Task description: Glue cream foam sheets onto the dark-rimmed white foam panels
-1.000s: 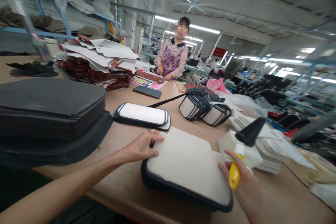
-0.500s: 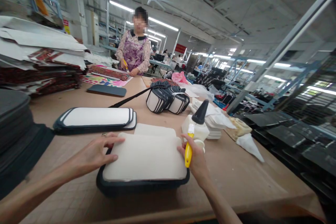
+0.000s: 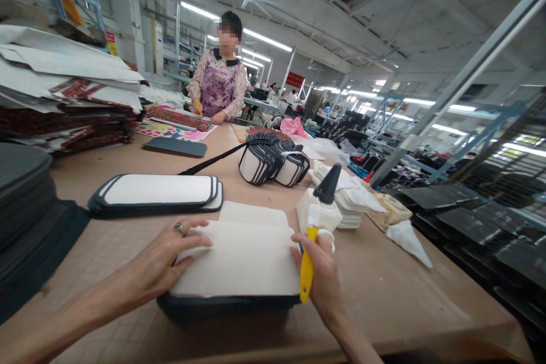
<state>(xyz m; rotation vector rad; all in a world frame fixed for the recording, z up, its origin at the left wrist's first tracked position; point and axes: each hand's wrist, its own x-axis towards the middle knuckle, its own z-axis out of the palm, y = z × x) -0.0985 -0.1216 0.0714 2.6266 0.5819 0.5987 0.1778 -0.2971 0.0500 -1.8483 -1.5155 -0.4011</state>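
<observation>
A cream-white board (image 3: 239, 261) with rounded corners lies on a dark padded piece (image 3: 230, 308) in front of me. My left hand (image 3: 164, 256) rests on the board's left side, fingers spread and thumb apart. On the right edge, the fingertips of my right hand (image 3: 323, 267) touch the board, while a yellow-handled paintbrush (image 3: 306, 274) is held in that hand, bristles up. Behind the board, part of another pale sheet (image 3: 253, 213) shows. Just beyond my right hand stands a white container (image 3: 305, 210) with a black cone-shaped top (image 3: 327, 183).
White-faced, dark-edged panels (image 3: 157, 190) are stacked behind my left hand. Bundled panels (image 3: 273, 159) stand farther back. Dark stacked pieces (image 3: 25, 227) and a tall sheet pile (image 3: 63, 85) flank the left. Across the table (image 3: 409, 296), a co-worker (image 3: 219, 79) handles patterned material.
My left hand has slid rightward and farther over the board, its fingers now flatter. My right hand and the brush have dropped slightly. The co-worker's brush hand has shifted a little.
</observation>
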